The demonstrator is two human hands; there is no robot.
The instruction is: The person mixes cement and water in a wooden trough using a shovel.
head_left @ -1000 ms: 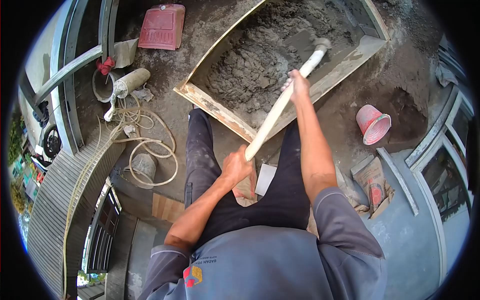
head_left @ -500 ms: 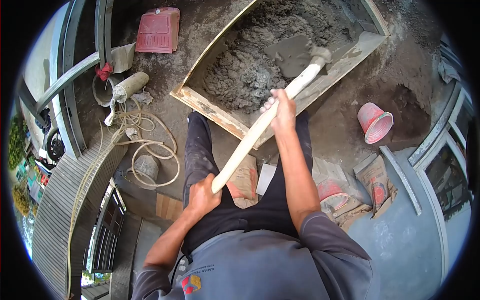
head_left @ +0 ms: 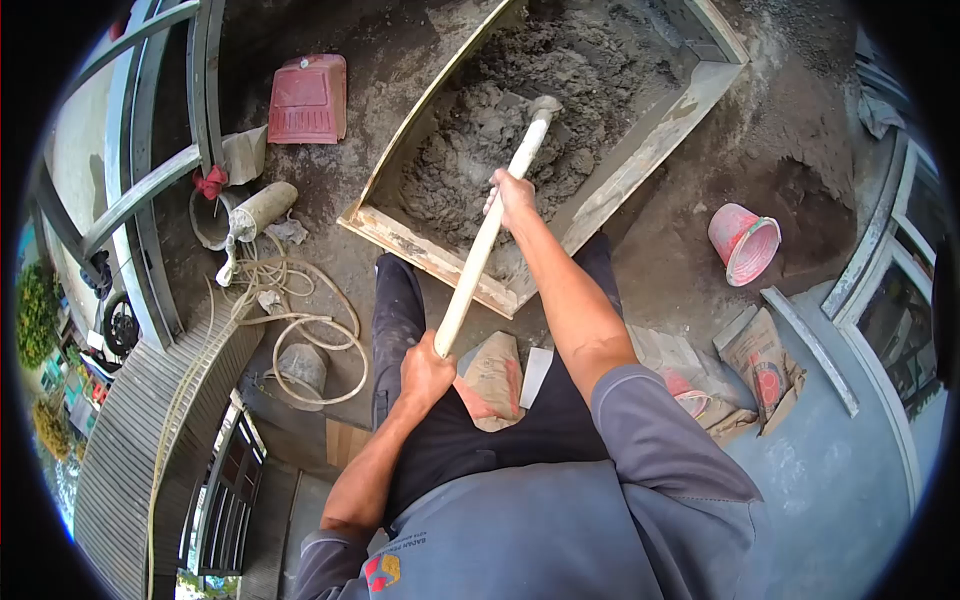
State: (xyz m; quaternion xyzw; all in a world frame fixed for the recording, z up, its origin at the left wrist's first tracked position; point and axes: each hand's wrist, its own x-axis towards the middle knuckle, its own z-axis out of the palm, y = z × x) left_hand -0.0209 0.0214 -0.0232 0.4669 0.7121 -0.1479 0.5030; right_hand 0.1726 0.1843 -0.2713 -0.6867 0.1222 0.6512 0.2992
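A long pale wooden handle [head_left: 480, 250] runs diagonally from my lap up over a wooden trough [head_left: 430, 250]. My left hand [head_left: 427, 370] is wrapped round its lower end. Farther up the shaft, my right hand [head_left: 512, 196] grips it, above the trough's near end. The tool's head [head_left: 545, 104] is at the far end of the handle, and its blade is mostly hidden in the wet grey mortar [head_left: 600, 90] that lies in the trough.
A pink bucket [head_left: 744, 245] lies tipped at the right, near paper sacks [head_left: 762, 365] and a metal bar [head_left: 810, 350]. At the left are a coiled hose [head_left: 335, 345], a grey bucket [head_left: 300, 372] and a red plastic piece [head_left: 308, 100].
The tool's head has moved left across the trough and its blade has sunk into the mortar. My right hand has shifted left and my left hand slightly right, both still holding the handle.
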